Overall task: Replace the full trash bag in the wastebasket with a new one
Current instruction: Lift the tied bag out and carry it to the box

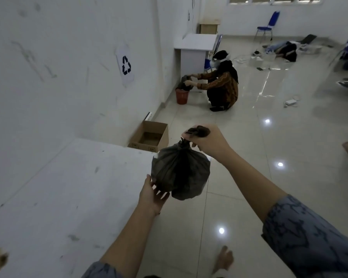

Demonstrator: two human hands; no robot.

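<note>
A full dark trash bag [180, 173], tied at its neck, hangs in the air over the tiled floor. My right hand [207, 142] grips the knotted top of the bag from above. Fingers spread, my left hand [152, 194] touches the bag's lower left side from underneath. No wastebasket of mine shows in the head view. A red wastebasket [182, 96] stands far off by the wall, where a crouching person [222, 85] handles a dark bag in it.
A white table top [58, 197] lies to my left against the wall. An open cardboard box [150, 138] sits on the floor just beyond it. A white desk [195, 49], blue chairs and scattered items stand farther back. My bare foot [224, 259] is below.
</note>
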